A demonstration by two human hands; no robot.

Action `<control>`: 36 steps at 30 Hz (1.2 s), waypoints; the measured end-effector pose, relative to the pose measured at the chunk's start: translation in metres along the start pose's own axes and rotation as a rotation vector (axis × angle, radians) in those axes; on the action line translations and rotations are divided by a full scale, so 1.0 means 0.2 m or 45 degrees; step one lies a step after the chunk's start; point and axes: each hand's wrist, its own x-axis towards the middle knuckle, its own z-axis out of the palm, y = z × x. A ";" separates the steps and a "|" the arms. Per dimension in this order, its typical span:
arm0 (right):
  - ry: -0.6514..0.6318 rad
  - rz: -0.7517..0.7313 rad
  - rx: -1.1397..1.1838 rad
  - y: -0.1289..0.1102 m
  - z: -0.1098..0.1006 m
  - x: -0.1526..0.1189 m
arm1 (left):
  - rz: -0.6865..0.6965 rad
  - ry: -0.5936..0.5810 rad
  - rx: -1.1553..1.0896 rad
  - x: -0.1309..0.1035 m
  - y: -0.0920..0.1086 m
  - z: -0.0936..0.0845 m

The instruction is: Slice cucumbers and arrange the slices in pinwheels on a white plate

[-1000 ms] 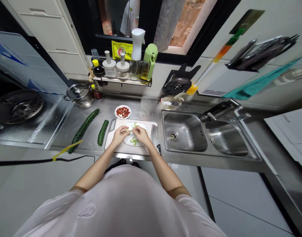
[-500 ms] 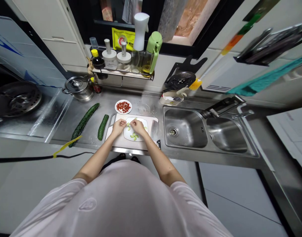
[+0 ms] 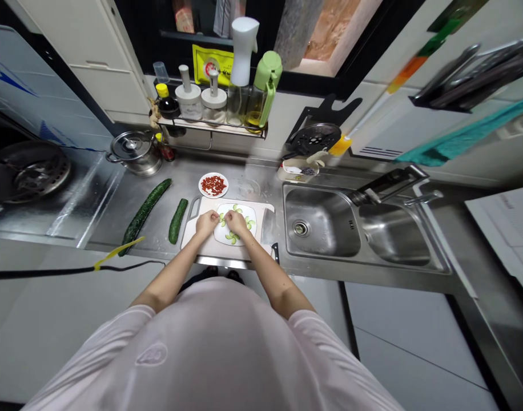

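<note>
In the head view, both hands are held low over the left part of the plate (image 3: 220, 234), fingers bent inward. Whether anything is pinched by the left hand (image 3: 207, 222) or the right hand (image 3: 236, 221) cannot be told. A second ago, a green slice was held between them; now slices (image 3: 222, 218) are seen on the plate's left side, just by the fingertips. More slices (image 3: 233, 237) are fanned at its near edge, others at the right and far edges. The plate is still set on the board (image 3: 214, 252), and the short cucumber (image 3: 178, 221) is left unmoved beside it.
</note>
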 end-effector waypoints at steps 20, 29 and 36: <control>-0.085 0.025 -0.560 -0.10 0.01 -0.03 | 0.193 -0.042 0.681 -0.04 0.09 0.00; -0.045 -0.006 -0.646 -0.09 0.04 -0.04 | 0.170 -0.039 0.782 -0.06 0.09 0.00; -0.018 -0.009 -0.669 -0.09 0.07 -0.05 | 0.358 -0.012 0.825 -0.08 0.07 0.00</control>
